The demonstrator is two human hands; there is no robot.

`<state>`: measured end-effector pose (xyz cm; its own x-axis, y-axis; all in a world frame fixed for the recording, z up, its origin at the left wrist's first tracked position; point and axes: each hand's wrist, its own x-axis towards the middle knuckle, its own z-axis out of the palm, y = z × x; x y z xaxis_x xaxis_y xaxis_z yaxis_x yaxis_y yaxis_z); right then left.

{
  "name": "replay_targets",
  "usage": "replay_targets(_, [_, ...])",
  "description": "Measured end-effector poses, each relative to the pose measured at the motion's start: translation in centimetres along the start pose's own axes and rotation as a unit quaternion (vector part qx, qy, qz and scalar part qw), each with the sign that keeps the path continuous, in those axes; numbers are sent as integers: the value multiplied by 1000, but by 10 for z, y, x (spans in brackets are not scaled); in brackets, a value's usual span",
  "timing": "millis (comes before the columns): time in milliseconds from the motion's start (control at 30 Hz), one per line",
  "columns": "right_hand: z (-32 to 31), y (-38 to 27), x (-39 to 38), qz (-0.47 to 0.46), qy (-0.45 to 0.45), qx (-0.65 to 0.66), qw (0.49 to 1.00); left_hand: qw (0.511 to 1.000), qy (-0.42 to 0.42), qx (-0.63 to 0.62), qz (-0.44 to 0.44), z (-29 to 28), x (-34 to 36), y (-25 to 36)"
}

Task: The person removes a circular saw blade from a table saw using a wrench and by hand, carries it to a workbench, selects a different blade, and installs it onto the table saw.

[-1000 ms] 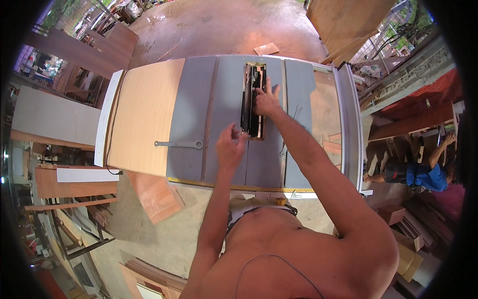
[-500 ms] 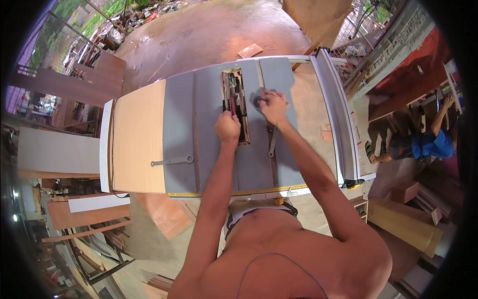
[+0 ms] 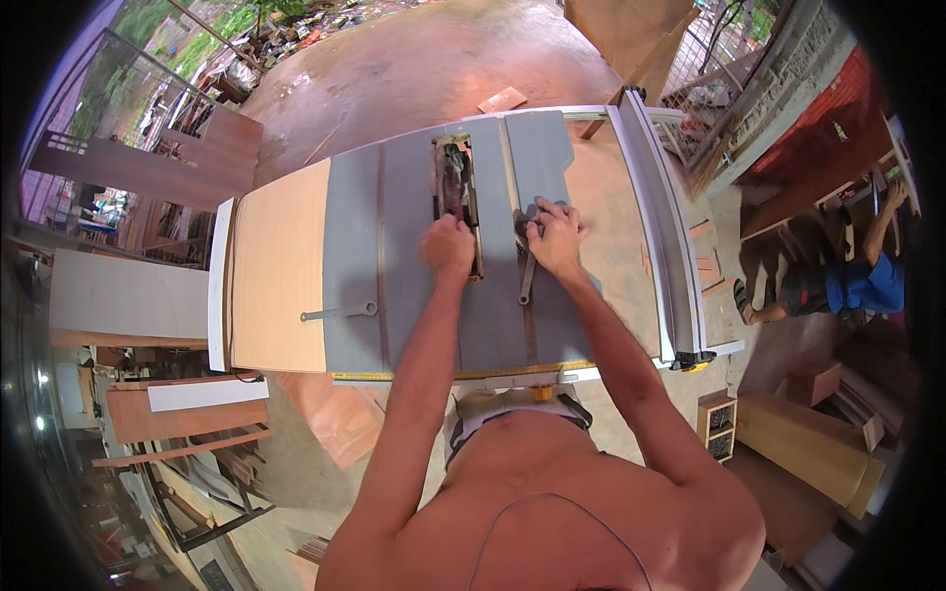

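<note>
Steel and stiff, the wrench (image 3: 527, 274) lies right of the blade slot (image 3: 455, 205) on the grey surface (image 3: 355, 256); my right hand (image 3: 554, 234) grips its far end, my left hand (image 3: 448, 246) is clenched at the slot.

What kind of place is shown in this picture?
Most likely a woodworking shop, partly open to the outside. A person works with both hands at a grey metal table saw with a long white rip fence, and brown wooden boards lean nearby on the concrete floor.
</note>
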<state>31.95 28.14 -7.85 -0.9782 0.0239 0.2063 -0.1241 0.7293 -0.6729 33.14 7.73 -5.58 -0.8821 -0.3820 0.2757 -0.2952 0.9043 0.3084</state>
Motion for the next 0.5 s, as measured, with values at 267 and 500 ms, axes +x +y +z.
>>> replay_targets(267, [4,13,-8,-40,-4,4,999,999,39,-35,-5,-16,18,-21])
replay_targets(500, [6,6,-6,-22,5,3,1000,998,29,-51,23,-33,20,-16])
